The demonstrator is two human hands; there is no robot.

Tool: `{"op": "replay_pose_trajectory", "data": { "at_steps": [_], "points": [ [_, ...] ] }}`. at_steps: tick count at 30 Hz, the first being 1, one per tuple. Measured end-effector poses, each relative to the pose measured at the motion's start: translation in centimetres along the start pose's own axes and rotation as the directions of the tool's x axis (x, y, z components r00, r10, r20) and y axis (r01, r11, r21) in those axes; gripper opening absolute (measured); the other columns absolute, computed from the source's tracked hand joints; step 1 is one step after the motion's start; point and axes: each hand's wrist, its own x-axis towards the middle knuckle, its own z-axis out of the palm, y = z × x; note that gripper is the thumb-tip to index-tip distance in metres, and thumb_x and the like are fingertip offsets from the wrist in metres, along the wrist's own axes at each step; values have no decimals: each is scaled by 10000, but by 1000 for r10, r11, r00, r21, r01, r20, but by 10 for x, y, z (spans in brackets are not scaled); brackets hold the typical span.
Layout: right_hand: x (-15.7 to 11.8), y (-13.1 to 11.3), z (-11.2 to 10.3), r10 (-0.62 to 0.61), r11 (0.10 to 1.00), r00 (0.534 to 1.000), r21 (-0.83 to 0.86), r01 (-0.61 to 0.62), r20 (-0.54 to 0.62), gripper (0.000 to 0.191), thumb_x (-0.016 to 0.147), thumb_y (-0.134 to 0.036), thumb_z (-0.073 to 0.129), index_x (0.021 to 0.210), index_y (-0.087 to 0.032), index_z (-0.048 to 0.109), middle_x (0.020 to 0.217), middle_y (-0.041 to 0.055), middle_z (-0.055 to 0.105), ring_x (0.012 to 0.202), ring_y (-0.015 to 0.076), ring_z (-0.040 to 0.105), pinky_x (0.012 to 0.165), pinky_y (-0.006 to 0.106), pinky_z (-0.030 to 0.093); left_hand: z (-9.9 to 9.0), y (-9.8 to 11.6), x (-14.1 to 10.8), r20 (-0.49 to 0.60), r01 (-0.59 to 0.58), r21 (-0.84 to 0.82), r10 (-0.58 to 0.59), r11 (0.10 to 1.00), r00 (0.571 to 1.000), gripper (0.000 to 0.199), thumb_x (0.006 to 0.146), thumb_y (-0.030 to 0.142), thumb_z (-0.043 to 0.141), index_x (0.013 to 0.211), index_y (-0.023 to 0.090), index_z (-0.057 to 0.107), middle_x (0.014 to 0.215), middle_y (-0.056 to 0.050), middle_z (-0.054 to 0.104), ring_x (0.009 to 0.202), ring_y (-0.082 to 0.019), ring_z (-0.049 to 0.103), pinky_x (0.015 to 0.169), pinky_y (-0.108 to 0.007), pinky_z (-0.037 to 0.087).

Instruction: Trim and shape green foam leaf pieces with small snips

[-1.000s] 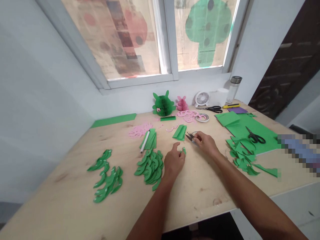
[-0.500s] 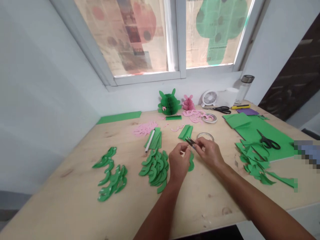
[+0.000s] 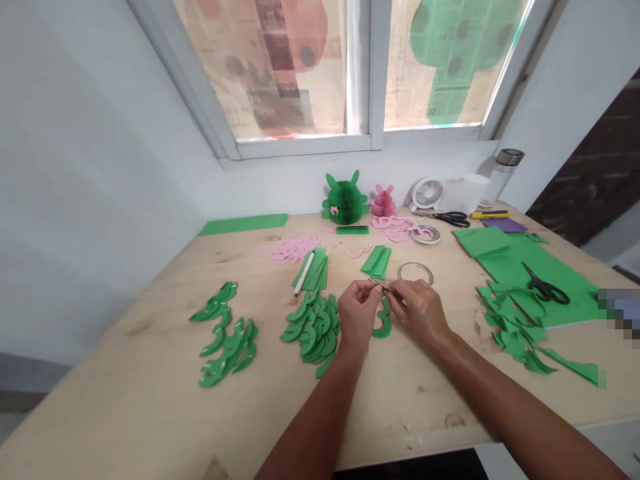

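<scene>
My right hand point(image 3: 419, 312) grips dark, slim tweezers point(image 3: 383, 287), their tips at the fingers of my left hand. Thumb and fingers of my left hand point(image 3: 358, 312) are pinched together; whatever they hold is too small or hidden to name. Just beneath both hands lies a green curved paper cutout point(image 3: 383, 325), partly covered. Left of my left hand is a heap of similar green cutouts point(image 3: 313, 330). Further left, more green cutouts with pale strips point(image 3: 230, 350) are spread on the wooden table point(image 3: 150, 413).
Behind the hands are folded green paper point(image 3: 377, 261), a tape roll point(image 3: 416, 265) and a white pen point(image 3: 304, 275). Black scissors point(image 3: 546, 288), green sheets point(image 3: 565, 267) and scraps point(image 3: 515, 327) lie right. Paper figures point(image 3: 345, 202), a fan point(image 3: 428, 194) and a bottle point(image 3: 501, 177) stand at the back.
The tweezers have turned flatter, and their tips have come in against my left fingers. Both hands stay close together. The whole view has shifted slightly.
</scene>
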Motion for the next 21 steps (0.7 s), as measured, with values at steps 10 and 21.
{"op": "replay_pose_trajectory", "data": {
  "at_steps": [10, 21],
  "points": [
    [-1, -1, 0, 14, 1000, 999, -11, -13, 47, 168, 850, -212, 457, 777, -188, 606, 695, 30, 654, 647, 148, 541, 665, 259, 308, 1, 3, 2, -41, 58, 2, -58, 998, 997, 127, 609, 208, 641, 716, 140, 626, 664, -32, 668, 637, -141, 622, 663, -264, 503],
    [-1, -1, 1, 60, 998, 996, 0, -60, 64, 154, 835, -222, 470, 774, -192, 607, 693, 26, 656, 627, 150, 534, 656, 257, 316, -1, 3, 2, -27, 45, 14, -45, 999, 999, 91, 622, 181, 612, 696, 138, 644, 678, -36, 687, 670, -157, 645, 676, -268, 508]
  ]
}}
